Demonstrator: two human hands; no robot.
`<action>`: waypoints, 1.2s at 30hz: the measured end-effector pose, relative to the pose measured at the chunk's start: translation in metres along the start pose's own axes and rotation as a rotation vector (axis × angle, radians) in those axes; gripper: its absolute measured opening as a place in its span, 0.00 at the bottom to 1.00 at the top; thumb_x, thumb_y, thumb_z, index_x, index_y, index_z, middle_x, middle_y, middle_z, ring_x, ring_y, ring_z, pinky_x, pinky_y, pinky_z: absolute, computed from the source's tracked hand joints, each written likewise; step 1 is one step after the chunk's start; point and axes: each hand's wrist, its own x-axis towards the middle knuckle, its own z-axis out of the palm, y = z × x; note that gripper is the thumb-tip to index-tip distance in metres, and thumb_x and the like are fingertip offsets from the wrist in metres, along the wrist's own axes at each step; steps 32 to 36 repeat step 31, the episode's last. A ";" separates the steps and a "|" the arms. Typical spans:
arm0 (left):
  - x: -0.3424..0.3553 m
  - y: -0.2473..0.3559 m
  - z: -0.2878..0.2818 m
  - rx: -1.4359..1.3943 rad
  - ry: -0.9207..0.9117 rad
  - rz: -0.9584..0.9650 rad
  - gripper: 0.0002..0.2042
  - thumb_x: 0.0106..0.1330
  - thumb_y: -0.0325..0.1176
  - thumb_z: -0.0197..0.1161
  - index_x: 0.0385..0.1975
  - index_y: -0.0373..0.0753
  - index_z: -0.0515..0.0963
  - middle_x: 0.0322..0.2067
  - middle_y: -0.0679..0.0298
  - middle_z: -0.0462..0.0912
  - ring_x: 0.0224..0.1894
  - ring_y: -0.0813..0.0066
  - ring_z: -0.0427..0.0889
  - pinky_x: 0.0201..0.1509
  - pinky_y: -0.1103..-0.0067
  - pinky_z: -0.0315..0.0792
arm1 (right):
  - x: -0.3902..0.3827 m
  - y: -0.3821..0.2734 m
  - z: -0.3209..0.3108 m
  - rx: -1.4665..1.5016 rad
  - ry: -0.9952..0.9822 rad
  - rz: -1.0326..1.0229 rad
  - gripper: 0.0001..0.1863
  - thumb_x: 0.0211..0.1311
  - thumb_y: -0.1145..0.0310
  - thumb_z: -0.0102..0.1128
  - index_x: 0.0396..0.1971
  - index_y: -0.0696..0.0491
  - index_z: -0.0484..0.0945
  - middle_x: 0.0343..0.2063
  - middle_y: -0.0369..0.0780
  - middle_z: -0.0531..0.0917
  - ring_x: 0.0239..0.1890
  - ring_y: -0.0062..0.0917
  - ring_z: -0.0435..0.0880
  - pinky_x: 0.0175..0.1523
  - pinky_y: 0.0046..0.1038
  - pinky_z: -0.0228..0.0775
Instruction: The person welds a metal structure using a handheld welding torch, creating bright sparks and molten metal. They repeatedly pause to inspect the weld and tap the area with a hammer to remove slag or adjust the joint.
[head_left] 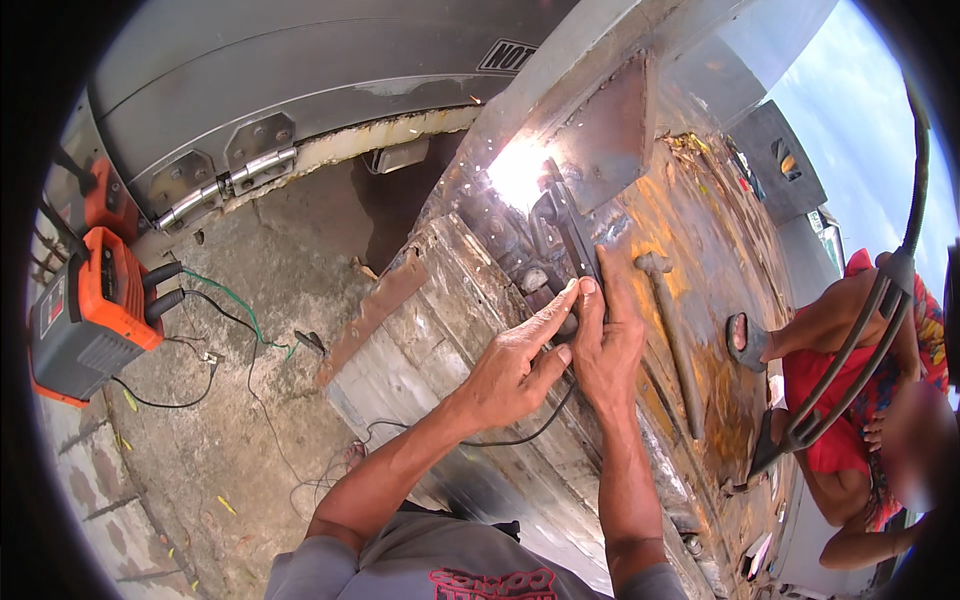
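Note:
My right hand is wrapped round the handle of a black welding electrode holder. From the left, my left hand meets it, its index fingertip pressed at the handle beside my right thumb; its thumb points the same way. A glaring white welding arc burns beyond the holder's jaws, against a grey metal plate. The glare hides the electrode tip and the joint. Just right of my right hand lies a hammer on the rusty bed.
An orange and black welding machine stands on the concrete floor at left, with cables trailing from it. Weathered wooden planks lie under my hands. Another person in red crouches at right. A hinged grey panel is at far left.

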 end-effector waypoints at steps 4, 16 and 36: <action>0.000 -0.002 0.000 0.006 0.006 -0.001 0.34 0.79 0.30 0.57 0.82 0.28 0.55 0.80 0.42 0.62 0.83 0.51 0.61 0.84 0.66 0.57 | -0.001 0.007 0.004 0.038 0.016 -0.021 0.24 0.82 0.64 0.57 0.69 0.60 0.78 0.38 0.52 0.89 0.33 0.29 0.86 0.42 0.34 0.79; 0.001 0.000 0.000 0.052 0.011 -0.016 0.35 0.78 0.30 0.57 0.82 0.30 0.54 0.79 0.41 0.64 0.80 0.45 0.66 0.80 0.63 0.65 | 0.001 0.004 0.003 0.052 -0.019 0.059 0.24 0.82 0.63 0.57 0.69 0.60 0.78 0.38 0.54 0.89 0.34 0.28 0.88 0.43 0.35 0.80; 0.002 0.000 -0.002 -0.012 -0.015 -0.077 0.36 0.79 0.33 0.57 0.84 0.32 0.52 0.81 0.43 0.60 0.81 0.48 0.63 0.81 0.67 0.61 | 0.004 0.006 0.004 -0.003 -0.018 0.016 0.24 0.83 0.61 0.57 0.70 0.58 0.79 0.40 0.52 0.90 0.36 0.29 0.88 0.44 0.36 0.80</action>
